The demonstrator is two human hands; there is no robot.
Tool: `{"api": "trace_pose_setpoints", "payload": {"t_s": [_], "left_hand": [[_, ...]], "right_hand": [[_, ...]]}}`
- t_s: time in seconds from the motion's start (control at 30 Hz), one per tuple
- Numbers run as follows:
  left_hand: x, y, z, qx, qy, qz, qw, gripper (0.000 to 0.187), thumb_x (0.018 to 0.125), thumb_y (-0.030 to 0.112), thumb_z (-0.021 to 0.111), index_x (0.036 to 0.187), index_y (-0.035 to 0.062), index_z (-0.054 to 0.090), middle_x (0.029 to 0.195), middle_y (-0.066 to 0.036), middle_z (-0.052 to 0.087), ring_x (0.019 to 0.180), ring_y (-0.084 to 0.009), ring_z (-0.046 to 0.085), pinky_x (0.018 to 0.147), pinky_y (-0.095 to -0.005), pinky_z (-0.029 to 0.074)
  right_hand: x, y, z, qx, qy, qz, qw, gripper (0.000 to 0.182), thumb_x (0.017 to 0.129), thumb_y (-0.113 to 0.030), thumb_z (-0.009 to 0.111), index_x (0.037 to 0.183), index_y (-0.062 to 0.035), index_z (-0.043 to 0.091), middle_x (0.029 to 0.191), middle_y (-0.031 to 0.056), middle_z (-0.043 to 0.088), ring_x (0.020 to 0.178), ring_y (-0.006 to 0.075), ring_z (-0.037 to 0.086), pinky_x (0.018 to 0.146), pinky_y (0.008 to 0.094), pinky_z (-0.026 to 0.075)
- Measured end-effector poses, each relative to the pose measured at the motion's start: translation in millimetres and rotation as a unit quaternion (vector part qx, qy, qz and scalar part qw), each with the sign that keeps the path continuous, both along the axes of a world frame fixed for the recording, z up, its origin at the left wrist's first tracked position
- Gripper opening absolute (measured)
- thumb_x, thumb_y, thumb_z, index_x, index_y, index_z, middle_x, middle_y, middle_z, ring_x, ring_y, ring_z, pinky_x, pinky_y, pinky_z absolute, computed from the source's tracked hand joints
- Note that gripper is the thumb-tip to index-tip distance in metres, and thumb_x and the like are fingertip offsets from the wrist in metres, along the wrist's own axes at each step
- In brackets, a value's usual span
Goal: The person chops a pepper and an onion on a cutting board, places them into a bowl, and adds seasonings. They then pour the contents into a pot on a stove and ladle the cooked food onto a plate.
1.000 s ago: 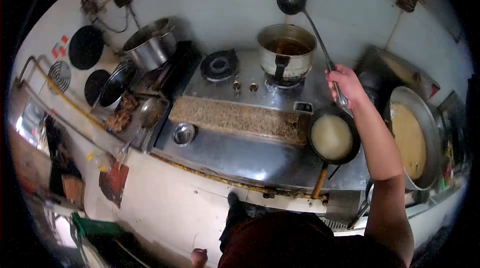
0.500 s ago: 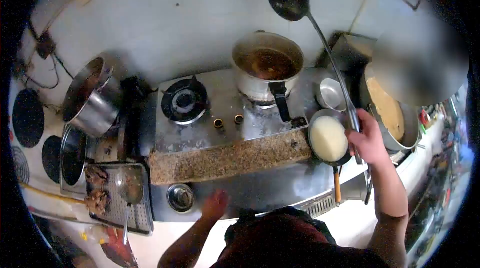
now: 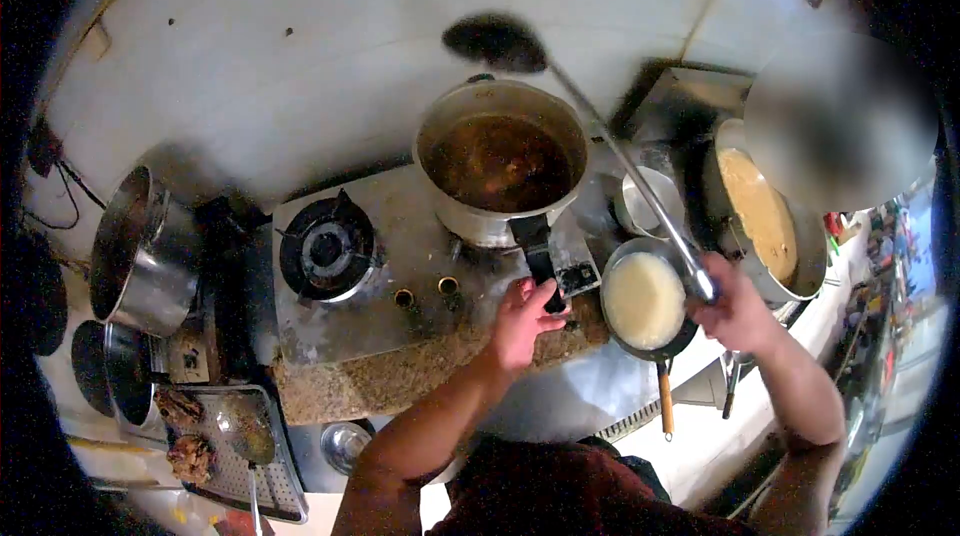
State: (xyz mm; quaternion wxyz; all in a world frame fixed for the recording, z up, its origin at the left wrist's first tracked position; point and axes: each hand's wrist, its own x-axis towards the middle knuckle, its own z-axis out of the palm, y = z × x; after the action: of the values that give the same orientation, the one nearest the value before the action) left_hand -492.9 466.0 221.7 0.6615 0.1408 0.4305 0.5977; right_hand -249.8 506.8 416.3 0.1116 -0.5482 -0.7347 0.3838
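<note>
A long-handled ladle [image 3: 645, 181] is gripped in my right hand [image 3: 735, 306], its dark, blurred bowl up at the left, above and behind the saucepan. My left hand [image 3: 522, 324] is at the end of the black handle [image 3: 535, 246] of the metal saucepan [image 3: 465, 223], with thumb and fingers around the handle's tip. Dark brown liquid with pieces in it [image 3: 505, 161] fills part of the saucepan, which stands on the right burner. Just left of my right hand sits a small wooden-handled pan [image 3: 666, 396] holding something pale and creamy [image 3: 645, 301].
The left burner [image 3: 328, 248] has no pot on it. Farther left are a tilted steel pot [image 3: 165, 271] and a perforated tray [image 3: 285, 456] with browned meat [image 3: 190, 458] and a strainer [image 3: 245, 433]. A metal bowl [image 3: 650, 201] and a large pot of tan liquid [image 3: 760, 211] stand right.
My left hand has risen from the counter's front edge to the saucepan's handle. The ladle's bowl has swung down and left. The whole view has shifted slightly.
</note>
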Motion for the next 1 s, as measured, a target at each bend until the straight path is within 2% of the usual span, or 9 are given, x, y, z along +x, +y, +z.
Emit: {"api": "trace_pose_setpoints", "payload": {"t_s": [0.13, 0.27, 0.37, 0.7, 0.77, 0.87, 0.9, 0.93, 1.0], "left_hand": [[7.7, 24.5, -4.3, -0.035, -0.079, -0.025, 0.996, 0.023, 0.088, 0.023, 0.062, 0.101, 0.0070, 0.051, 0.082, -0.007, 0.061, 0.072, -0.0207, 0.063, 0.059, -0.0331, 0.051], [9.7, 27.2, 12.5, -0.101, -0.145, -0.003, 0.984, 0.019, 0.087, 0.020, 0.063, 0.096, 0.0073, 0.052, 0.075, -0.006, 0.057, 0.060, -0.0179, 0.055, 0.052, -0.0321, 0.047], [11.4, 23.5, 10.5, -0.106, -0.155, -0.005, 0.982, 0.018, 0.086, 0.019, 0.063, 0.095, 0.0072, 0.052, 0.073, -0.005, 0.056, 0.057, -0.0175, 0.054, 0.050, -0.0314, 0.045], [15.5, 17.0, 5.6, -0.092, -0.219, 0.030, 0.971, 0.021, 0.086, 0.019, 0.064, 0.098, 0.0058, 0.053, 0.071, -0.005, 0.054, 0.055, -0.0196, 0.053, 0.049, -0.0342, 0.042], [15.3, 17.6, 5.8, -0.083, -0.209, 0.022, 0.974, 0.022, 0.086, 0.020, 0.064, 0.099, 0.0056, 0.053, 0.071, -0.006, 0.054, 0.055, -0.0197, 0.053, 0.049, -0.0342, 0.042], [16.1, 18.7, 7.5, -0.096, -0.212, 0.024, 0.972, 0.022, 0.087, 0.020, 0.063, 0.099, 0.0054, 0.053, 0.071, -0.006, 0.054, 0.055, -0.0198, 0.053, 0.049, -0.0344, 0.042], [17.2, 18.6, 6.2, -0.079, -0.212, 0.024, 0.974, 0.021, 0.087, 0.020, 0.063, 0.099, 0.0054, 0.053, 0.071, -0.006, 0.054, 0.055, -0.0197, 0.053, 0.049, -0.0344, 0.042], [17.7, 19.1, 4.7, -0.063, -0.211, 0.023, 0.975, 0.021, 0.088, 0.020, 0.063, 0.098, 0.0054, 0.053, 0.071, -0.006, 0.055, 0.055, -0.0196, 0.053, 0.049, -0.0344, 0.042], [20.2, 18.0, 3.8, -0.069, -0.217, 0.029, 0.973, 0.020, 0.088, 0.021, 0.063, 0.097, 0.0057, 0.052, 0.071, -0.006, 0.055, 0.055, -0.0191, 0.053, 0.049, -0.0342, 0.042]], "right_hand": [[3.4, 61.2, -1.1, 0.186, -0.324, 0.144, 0.916, 0.043, 0.078, -0.013, 0.061, 0.118, -0.0022, 0.049, 0.078, 0.0199, 0.066, 0.069, 0.0354, 0.066, 0.059, 0.0463, 0.054], [-19.8, 111.2, -16.6, 0.255, -0.375, 0.212, 0.866, 0.030, 0.077, -0.009, 0.060, 0.106, -0.0050, 0.051, 0.074, 0.0167, 0.062, 0.069, 0.0344, 0.064, 0.060, 0.0437, 0.052], [-25.0, 141.4, -16.9, 0.388, -0.414, 0.328, 0.755, 0.031, 0.082, -0.012, 0.053, 0.113, -0.0064, 0.052, 0.077, 0.0128, 0.061, 0.062, 0.0313, 0.064, 0.053, 0.0409, 0.052], [40.1, 179.9, 69.4, 0.369, -0.541, 0.278, 0.703, 0.026, 0.078, -0.007, 0.060, 0.104, -0.0057, 0.056, 0.077, 0.0162, 0.061, 0.062, 0.0331, 0.064, 0.054, 0.0436, 0.052], [50.6, 175.9, 83.3, 0.347, -0.415, 0.239, 0.807, 0.025, 0.073, -0.006, 0.064, 0.096, -0.0059, 0.056, 0.075, 0.0162, 0.061, 0.068, 0.0352, 0.064, 0.061, 0.0454, 0.052], [20.5, 167.6, 133.4, 0.164, -0.470, 0.239, 0.834, 0.028, 0.067, -0.004, 0.068, 0.092, -0.0059, 0.056, 0.075, 0.0164, 0.061, 0.075, 0.0365, 0.064, 0.068, 0.0467, 0.051], [26.3, 173.8, 157.4, 0.187, -0.467, 0.372, 0.780, 0.053, 0.082, -0.017, 0.069, 0.130, -0.0166, 0.047, 0.102, 0.0142, 0.068, 0.083, 0.0345, 0.067, 0.071, 0.0499, 0.051], [11.4, 169.5, 154.9, 0.187, -0.468, 0.372, 0.779, 0.053, 0.082, -0.017, 0.069, 0.130, -0.0166, 0.047, 0.102, 0.0142, 0.068, 0.083, 0.0345, 0.067, 0.071, 0.0499, 0.051], [-22.6, 156.5, 142.8, 0.100, -0.571, 0.281, 0.765, 0.026, 0.067, -0.004, 0.067, 0.090, -0.0050, 0.056, 0.075, 0.0158, 0.062, 0.078, 0.0358, 0.064, 0.071, 0.0472, 0.050]]}}
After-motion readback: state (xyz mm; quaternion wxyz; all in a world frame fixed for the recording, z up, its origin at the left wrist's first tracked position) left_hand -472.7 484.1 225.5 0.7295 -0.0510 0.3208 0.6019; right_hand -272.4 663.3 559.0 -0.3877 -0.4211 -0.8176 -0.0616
